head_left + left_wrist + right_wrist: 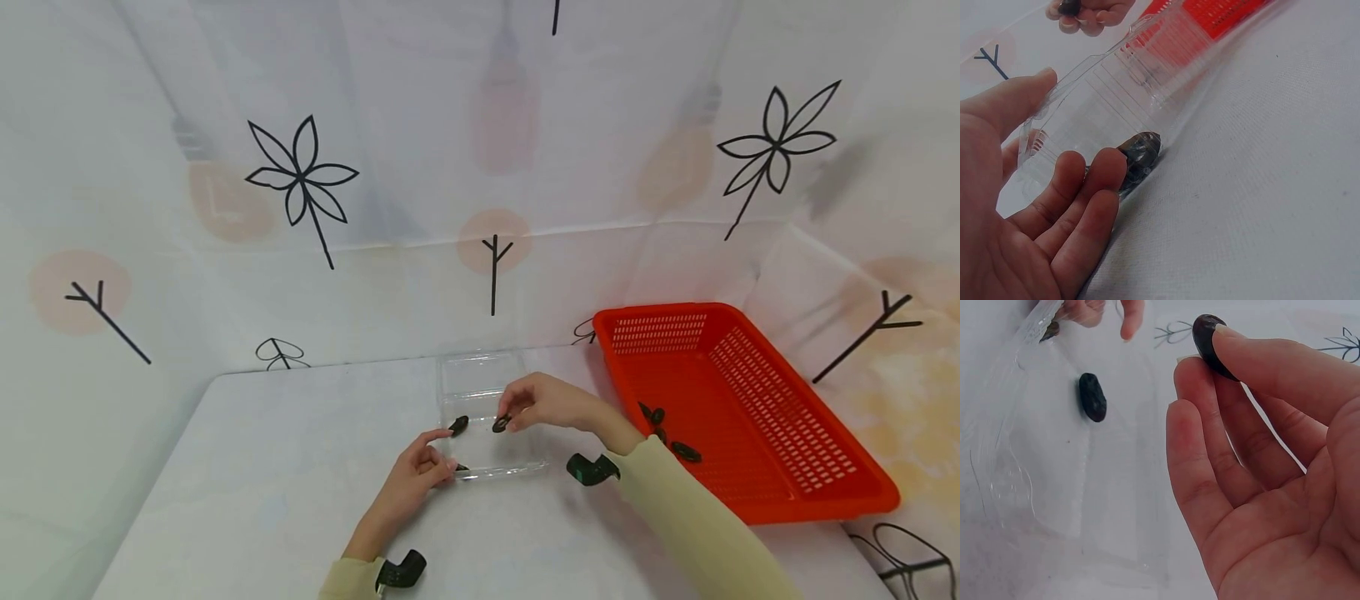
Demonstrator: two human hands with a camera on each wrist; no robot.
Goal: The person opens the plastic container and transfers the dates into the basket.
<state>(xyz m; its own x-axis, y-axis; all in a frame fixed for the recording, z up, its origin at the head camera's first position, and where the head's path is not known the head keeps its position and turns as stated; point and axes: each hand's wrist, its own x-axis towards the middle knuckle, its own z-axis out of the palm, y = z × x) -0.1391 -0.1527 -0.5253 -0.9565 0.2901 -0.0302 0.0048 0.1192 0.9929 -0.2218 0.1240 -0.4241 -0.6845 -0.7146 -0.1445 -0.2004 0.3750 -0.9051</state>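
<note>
A clear plastic clamshell box (495, 454) lies opened on the table, its lid (480, 375) laid back at the far side. My left hand (415, 475) grips the box's left edge, thumb by the rim and other fingers curled against the wall. Two dark oval pieces are in the box: one (459, 426) by my left index fingertip, the other (1140, 159) in the near left corner, partly hidden by fingers. Over the box, my right hand (551, 402) pinches another dark, glossy oval piece (1209, 345) between thumb and fingertips.
To the right stands a red plastic basket (750, 508) with slotted sides; several similar dark pieces (686, 452) lie at its left side. A white patterned cloth (420, 292) hangs behind the white-covered table (247, 492). Each wrist carries a black device (401, 570).
</note>
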